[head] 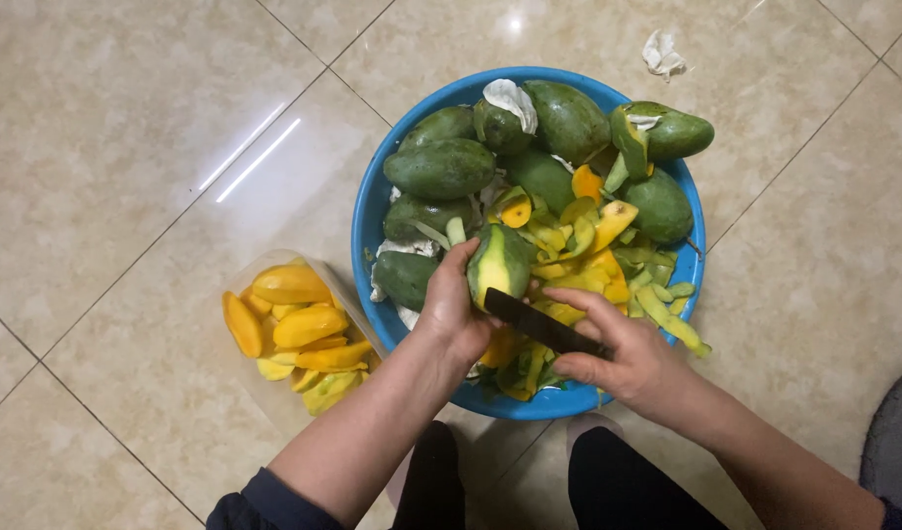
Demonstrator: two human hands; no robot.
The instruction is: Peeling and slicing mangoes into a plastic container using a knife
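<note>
Gripping a half-peeled mango [500,265], left hand [449,312] fingers; right hand [623,358] fingers clasping a dark knife [544,324].

A home setting, most likely a kitchen floor, seen from above. The ground is glossy beige floor tile [127,128] with thin dark grout lines and a ceiling light reflected in it. A blue plastic basin [370,221] of green mangoes [439,168] and peelings [569,250] sits directly on the floor, under both hands. Just left of the left hand [451,309], a clear plastic container [274,393] holds yellow mango slices [304,324].
</note>
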